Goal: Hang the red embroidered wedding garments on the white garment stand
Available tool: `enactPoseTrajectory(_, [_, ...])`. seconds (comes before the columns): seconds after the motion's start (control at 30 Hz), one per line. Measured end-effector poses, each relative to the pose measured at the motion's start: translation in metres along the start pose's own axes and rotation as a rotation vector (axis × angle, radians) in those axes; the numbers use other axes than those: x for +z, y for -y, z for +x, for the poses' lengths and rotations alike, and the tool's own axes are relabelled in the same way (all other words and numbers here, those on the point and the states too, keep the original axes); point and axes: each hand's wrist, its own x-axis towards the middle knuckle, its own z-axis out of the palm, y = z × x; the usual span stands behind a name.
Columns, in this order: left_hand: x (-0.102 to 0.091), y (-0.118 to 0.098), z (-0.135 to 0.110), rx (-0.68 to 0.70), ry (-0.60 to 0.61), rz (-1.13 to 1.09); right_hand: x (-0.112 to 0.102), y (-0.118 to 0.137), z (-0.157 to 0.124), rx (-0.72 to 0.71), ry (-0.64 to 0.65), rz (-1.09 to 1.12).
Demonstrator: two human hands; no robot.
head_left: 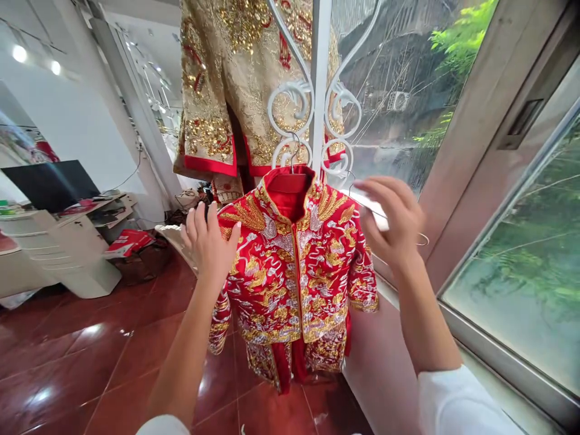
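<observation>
A small red jacket [294, 272] with gold and silver embroidery hangs from a hook on a white scrolled metal stand [319, 90]. A matching red skirt shows below its hem. My left hand [209, 241] rests against the jacket's left shoulder, fingers stretched upward. My right hand [389, 223] is by the jacket's right shoulder, fingers curled round a thin wire hanger [421, 238] whose loop sticks out past the wrist. Above hangs a larger gold garment [231, 90] with red trim and sequins.
A big window [521, 260] and its frame run along the right. The floor is glossy red tile [90, 362]. At the left stand a white desk with drawers [67, 241], a dark monitor and red papers on the floor.
</observation>
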Motion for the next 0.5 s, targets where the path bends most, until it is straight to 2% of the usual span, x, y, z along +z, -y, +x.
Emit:
enactPoseTrajectory(0.07, [0.007,0.003,0.014,0.008,0.087,0.067,0.046,-0.053,0.010,0.085,0.034,-0.041])
enactPoseTrajectory(0.13, [0.013,0.009,0.026,0.013,0.170,0.135,0.087,-0.095,0.006,0.193,0.145,-0.016])
enactPoseTrajectory(0.2, [0.015,0.017,0.038,0.017,0.238,0.186,0.111,-0.122,-0.002,0.275,0.213,0.091])
enactPoseTrajectory(0.3, [0.012,0.034,0.062,0.060,0.394,0.127,0.118,-0.136,-0.007,0.400,0.315,0.353])
enactPoseTrajectory(0.37, [0.009,0.045,0.080,0.085,0.565,-0.067,0.115,-0.139,-0.004,0.524,0.440,0.622])
enactPoseTrajectory(0.43, [0.007,0.054,0.093,0.043,0.770,-0.332,0.114,-0.142,-0.001,0.672,0.536,0.861])
enactPoseTrajectory(0.5, [0.008,0.058,0.099,-0.076,0.963,-0.567,0.116,-0.144,0.000,0.765,0.553,0.967])
